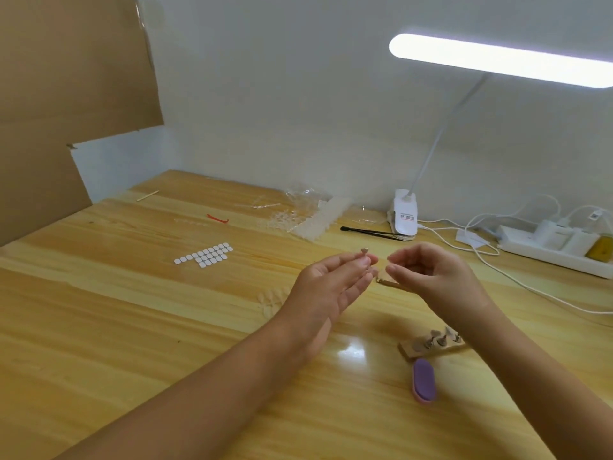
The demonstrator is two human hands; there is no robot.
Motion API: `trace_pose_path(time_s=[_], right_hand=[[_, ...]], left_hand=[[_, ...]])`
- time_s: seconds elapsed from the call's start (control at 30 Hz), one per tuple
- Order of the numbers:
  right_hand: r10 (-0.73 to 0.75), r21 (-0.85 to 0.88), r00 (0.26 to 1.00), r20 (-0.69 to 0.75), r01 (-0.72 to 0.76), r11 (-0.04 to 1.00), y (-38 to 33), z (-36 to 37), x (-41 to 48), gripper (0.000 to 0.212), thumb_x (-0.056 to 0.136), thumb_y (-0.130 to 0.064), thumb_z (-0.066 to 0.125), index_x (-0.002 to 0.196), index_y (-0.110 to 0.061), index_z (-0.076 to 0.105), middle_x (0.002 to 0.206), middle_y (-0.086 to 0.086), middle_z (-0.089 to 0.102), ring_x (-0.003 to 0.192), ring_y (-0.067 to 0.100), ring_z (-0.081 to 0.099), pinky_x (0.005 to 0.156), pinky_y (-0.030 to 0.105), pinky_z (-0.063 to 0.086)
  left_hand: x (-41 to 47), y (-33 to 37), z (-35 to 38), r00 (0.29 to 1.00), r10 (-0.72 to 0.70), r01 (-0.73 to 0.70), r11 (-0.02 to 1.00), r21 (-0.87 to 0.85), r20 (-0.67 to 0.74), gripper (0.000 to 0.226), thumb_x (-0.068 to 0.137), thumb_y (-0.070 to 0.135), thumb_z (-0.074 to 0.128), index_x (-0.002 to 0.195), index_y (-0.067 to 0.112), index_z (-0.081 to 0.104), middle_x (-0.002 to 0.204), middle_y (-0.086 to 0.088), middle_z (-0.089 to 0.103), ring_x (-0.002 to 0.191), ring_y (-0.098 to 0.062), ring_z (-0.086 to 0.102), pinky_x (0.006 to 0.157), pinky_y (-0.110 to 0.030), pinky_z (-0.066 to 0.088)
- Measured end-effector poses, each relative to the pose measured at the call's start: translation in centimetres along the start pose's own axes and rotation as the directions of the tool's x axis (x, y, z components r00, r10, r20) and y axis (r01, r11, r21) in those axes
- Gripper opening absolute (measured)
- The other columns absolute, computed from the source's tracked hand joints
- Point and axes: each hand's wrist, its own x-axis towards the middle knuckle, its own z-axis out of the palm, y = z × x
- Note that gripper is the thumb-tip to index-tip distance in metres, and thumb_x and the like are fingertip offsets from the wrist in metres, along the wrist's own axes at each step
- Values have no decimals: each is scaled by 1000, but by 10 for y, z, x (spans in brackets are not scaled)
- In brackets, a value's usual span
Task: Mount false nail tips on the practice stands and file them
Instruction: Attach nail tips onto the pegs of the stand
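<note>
Left hand (331, 287) pinches stand (365, 251) between thumb and forefinger tips, head up, other fingers straight. Right hand (431, 277) just beside, fingers curled, thumb near forefinger; cannot tell if holding. Base (410, 349) and purple file (423, 380) by right forearm. Lamp label (407, 218) unreadable.

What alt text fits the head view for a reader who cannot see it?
A person's left hand pinches a practice stand above a wooden table while the right hand hovers beside it, fingers curled. Nearby lie a wooden base holding more stands, a purple file and a sheet of white tabs.
</note>
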Motion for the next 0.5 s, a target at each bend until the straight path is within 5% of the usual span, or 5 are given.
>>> trace_pose_path(time_s=[0.07, 0.13, 0.2, 0.3, 0.5], right_hand=[[-115, -82, 992, -48, 111, 991, -2, 4, -3, 12, 83, -5, 73, 91, -10, 66, 79, 3, 67, 66, 2, 65, 61, 14, 51], [-396, -343, 917, -52, 356, 869, -5, 9, -7, 13, 82, -2, 74, 88, -7, 64, 80, 3, 63, 71, 12, 62, 65, 25, 53], [-687, -573, 718, 110, 611, 547, -7, 13, -10, 12, 79, 3, 75, 84, 0, 64, 83, 8, 62, 73, 23, 61, 65, 35, 54], [-783, -643, 523, 337, 735, 214, -7, 18, -13, 9, 80, 8, 72, 78, 1, 66, 84, 13, 63, 71, 28, 60, 64, 39, 54], [-763, -697, 542, 353, 696, 172, -7, 14, -15, 9, 77, -1, 78, 81, -6, 71, 92, 11, 67, 81, 27, 64, 68, 37, 56]], left_hand=[[0, -1, 0, 999, -5, 5, 1000, -9, -44, 13, 92, 5, 65, 103, 1, 70, 102, -5, 76, 105, -17, 71, 85, -19, 57], [2, 1, -1, 995, -30, 23, 997, -69, -100, 15, 92, 4, 64, 104, -4, 69, 95, -6, 76, 100, -18, 73, 84, -20, 58], [3, 5, -2, 987, -82, 58, 984, -169, -137, 13, 92, 1, 63, 100, -8, 68, 88, -10, 75, 89, -18, 74, 81, -22, 59], [3, 8, -2, 973, -176, 128, 950, -285, -150, 9, 91, -2, 62, 88, -8, 68, 81, -14, 72, 74, -17, 74, 78, -28, 59], [2, 10, -2, 957, -264, 200, 901, -384, -121, 10, 91, -3, 62, 83, -7, 67, 76, -18, 72, 66, -19, 73, 74, -27, 59]])
